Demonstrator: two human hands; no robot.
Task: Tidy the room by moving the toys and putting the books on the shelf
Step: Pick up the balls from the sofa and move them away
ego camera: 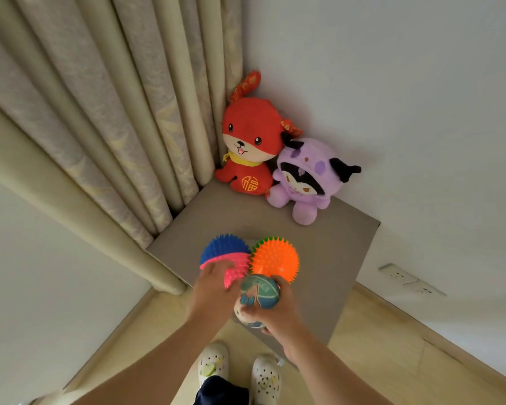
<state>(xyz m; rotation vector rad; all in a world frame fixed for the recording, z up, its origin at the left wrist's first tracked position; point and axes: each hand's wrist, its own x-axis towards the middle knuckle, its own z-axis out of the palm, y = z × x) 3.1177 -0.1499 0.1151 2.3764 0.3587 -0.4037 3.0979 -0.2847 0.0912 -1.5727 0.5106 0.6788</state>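
Setting: a room in a home. Evidence noted:
- Floor-length beige curtain (100, 127) in heavy folds beside a plain white wall (392, 83).
- Light wood floor (392, 346); double wall socket (412, 280) set low.
- Low grey cabinet (333, 238) in the corner with toys on it: red plush dog (246, 147), purple plush (301, 182).
- More toys at its near edge: blue-and-pink spiky ball (225, 252), orange spiky ball (275, 255), green patterned ball (260, 290).
- White clogs (266, 375) on the person's feet.
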